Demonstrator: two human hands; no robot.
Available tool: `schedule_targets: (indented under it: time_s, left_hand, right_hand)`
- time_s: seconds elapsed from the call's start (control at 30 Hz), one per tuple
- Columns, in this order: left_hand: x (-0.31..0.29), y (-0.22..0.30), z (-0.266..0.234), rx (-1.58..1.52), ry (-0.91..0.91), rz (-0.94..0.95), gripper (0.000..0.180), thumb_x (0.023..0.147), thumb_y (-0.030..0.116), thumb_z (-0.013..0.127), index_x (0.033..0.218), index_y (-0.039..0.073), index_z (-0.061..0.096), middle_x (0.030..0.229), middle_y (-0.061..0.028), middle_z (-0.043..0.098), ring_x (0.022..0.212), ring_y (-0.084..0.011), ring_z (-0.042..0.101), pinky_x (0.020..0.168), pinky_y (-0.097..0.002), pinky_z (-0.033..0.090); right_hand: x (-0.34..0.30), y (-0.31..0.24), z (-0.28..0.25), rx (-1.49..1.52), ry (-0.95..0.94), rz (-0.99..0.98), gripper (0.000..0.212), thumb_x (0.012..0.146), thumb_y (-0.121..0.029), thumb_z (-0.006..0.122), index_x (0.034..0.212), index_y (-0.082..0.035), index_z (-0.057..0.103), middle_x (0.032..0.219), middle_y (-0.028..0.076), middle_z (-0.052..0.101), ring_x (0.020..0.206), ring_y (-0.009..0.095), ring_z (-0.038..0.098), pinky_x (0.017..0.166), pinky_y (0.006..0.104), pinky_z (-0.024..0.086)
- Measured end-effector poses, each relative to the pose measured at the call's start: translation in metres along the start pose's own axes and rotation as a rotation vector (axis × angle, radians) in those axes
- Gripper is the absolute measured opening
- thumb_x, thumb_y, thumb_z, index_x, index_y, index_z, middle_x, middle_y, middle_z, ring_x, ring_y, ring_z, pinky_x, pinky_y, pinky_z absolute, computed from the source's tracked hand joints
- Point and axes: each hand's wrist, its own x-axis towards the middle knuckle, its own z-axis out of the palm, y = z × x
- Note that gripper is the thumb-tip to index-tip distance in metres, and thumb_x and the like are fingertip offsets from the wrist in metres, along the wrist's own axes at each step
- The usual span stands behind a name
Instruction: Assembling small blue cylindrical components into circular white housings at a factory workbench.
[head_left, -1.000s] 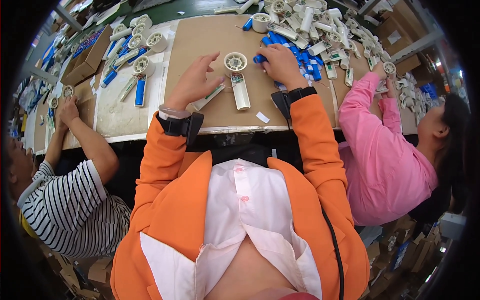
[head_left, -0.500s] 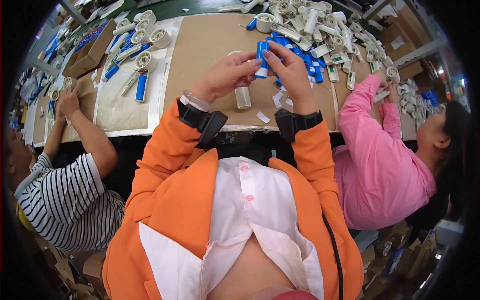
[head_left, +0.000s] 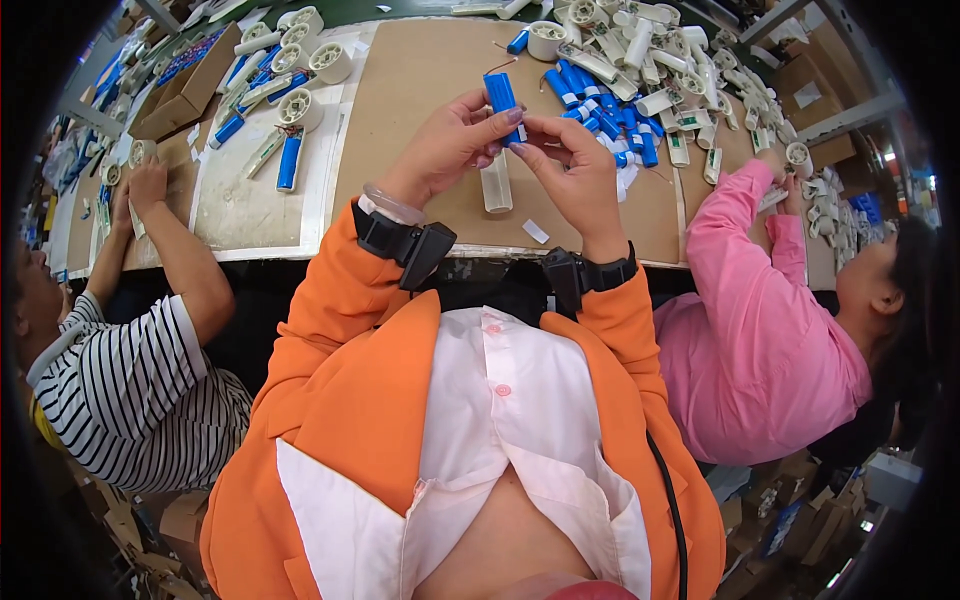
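Cardboard-topped table (head_left: 405,75) beneath; blue cylinder (head_left: 501,94) pinched between both hands (head_left: 452,146) (head_left: 578,168), top leaning left.

A long worktable (head_left: 235,215) sweeps from 10 to 2 o'clock, covered toward 12 with brown board (head_left: 400,75); beyond lies a green surface (head_left: 345,13). Grey metal bars slant at 10 (head_left: 90,117) and 2 (head_left: 855,118). Cardboard boxes crowd 8 (head_left: 183,520) and 5 o'clock (head_left: 733,515); a grey box (head_left: 898,482) sits at 4. Bright light streaks the rim near 3.

One fisheye view from the head, downward over torso (head_left: 500,400) and worktable (head_left: 400,75)
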Motion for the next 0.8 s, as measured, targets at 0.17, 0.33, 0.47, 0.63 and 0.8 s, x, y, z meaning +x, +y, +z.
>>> schedule_targets:
  time_s: [0.17,0.33,0.47,0.63,0.8]
  left_hand:
    - [0.0,-0.004,-0.006,0.073,-0.039,-0.007,0.033,0.092,0.022,0.062,0.119,0.006,0.054,0.089,0.001,0.057,0.063,-0.0033,0.043,0.05,-0.0151,0.035]
    - [-0.004,-0.004,-0.004,0.074,-0.059,0.005,0.032,0.09,0.025,0.064,0.115,0.006,0.057,0.086,0.0018,0.057,0.062,-0.0034,0.044,0.05,-0.0166,0.036]
    - [-0.006,-0.003,-0.005,-0.009,-0.123,-0.04,0.03,0.09,0.026,0.064,0.112,0.006,0.058,0.085,0.0019,0.058,0.062,-0.003,0.045,0.05,-0.0171,0.037]
    - [-0.004,-0.01,-0.002,-0.071,-0.081,-0.056,0.027,0.09,0.025,0.064,0.11,0.007,0.058,0.087,0.0016,0.059,0.062,-0.0025,0.046,0.05,-0.0166,0.038]
    - [-0.002,-0.012,-0.004,-0.056,-0.009,-0.027,0.027,0.089,0.025,0.065,0.108,0.007,0.058,0.086,0.0017,0.058,0.063,-0.0028,0.047,0.05,-0.0166,0.038]
  right_hand:
    - [-0.002,0.007,-0.002,0.214,-0.022,0.141,0.026,0.084,0.0,0.067,0.109,0.0,0.063,0.102,0.006,0.064,0.09,0.013,0.064,0.08,0.024,0.053]
    - [-0.004,0.008,-0.004,0.2,-0.019,0.141,0.021,0.084,0.0,0.066,0.106,0.001,0.065,0.097,0.006,0.065,0.089,0.012,0.064,0.079,0.0235,0.053]
    - [-0.005,0.014,-0.006,0.392,-0.029,0.245,0.019,0.086,-0.002,0.065,0.105,0.001,0.066,0.096,0.006,0.066,0.087,0.012,0.064,0.078,0.0231,0.053]
    - [-0.006,0.009,-0.004,0.386,0.003,0.295,0.017,0.088,-0.005,0.063,0.104,0.001,0.066,0.095,0.006,0.067,0.085,0.012,0.064,0.075,0.0226,0.052]
    - [-0.012,0.008,0.0,0.104,0.026,0.158,0.015,0.089,-0.005,0.062,0.101,0.002,0.065,0.095,0.005,0.067,0.082,0.011,0.064,0.074,0.0222,0.051]
